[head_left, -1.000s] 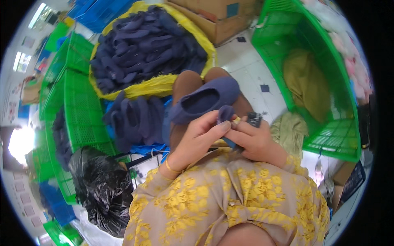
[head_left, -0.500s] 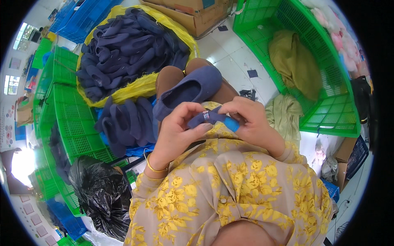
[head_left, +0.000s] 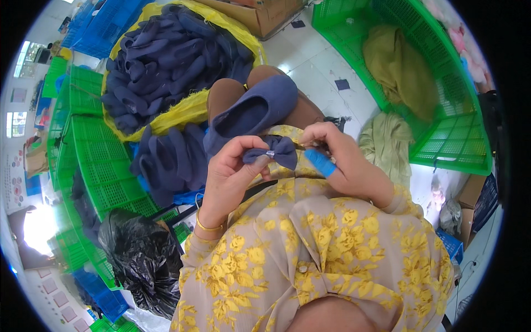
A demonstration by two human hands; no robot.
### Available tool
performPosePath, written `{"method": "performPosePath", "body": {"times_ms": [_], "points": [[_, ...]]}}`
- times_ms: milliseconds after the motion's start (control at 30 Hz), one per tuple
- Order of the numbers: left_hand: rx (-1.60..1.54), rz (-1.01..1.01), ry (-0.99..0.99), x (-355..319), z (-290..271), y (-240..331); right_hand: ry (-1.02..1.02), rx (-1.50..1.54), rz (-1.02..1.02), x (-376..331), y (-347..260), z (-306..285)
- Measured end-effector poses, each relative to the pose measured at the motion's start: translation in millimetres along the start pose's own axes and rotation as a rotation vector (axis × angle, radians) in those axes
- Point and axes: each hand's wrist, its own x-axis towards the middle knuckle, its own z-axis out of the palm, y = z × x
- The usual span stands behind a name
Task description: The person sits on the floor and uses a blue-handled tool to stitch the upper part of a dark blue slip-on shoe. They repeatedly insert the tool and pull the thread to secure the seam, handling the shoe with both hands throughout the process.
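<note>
My left hand pinches a small navy fabric bow between thumb and fingers. A narrow shiny band crosses the bow's middle, beside the thumb. Just to the bow's right is my right hand, thumb and forefinger closed together; what they hold, if anything, is too small to make out. A blue wrap covers one digit of that hand. Across my brown-clad knees lies a navy slipper, its opening facing up, just beyond both hands.
A yellow sack full of navy slippers stands ahead on the left. More slippers lie nearer me, beside a green crate. A black plastic bag is at my left. On the right, another green crate holds olive cloth.
My right hand has moved away from the bow to the right. The bow has turned in my left hand, showing more of its right loop. The whole view has shifted slightly.
</note>
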Motion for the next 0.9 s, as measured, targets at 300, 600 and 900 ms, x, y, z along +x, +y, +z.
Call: {"method": "performPosePath", "body": {"times_ms": [300,600,900], "points": [[-0.063,-0.127,-0.043,-4,3,1,-0.225,-0.248,-0.100,4,-8,-15],[-0.081,-0.153,-0.044,-6,2,-2,-0.270,-0.295,-0.114,3,-7,-18],[-0.117,-0.176,-0.076,-5,4,-4,-0.218,-0.136,-0.126,3,8,-5]]}}
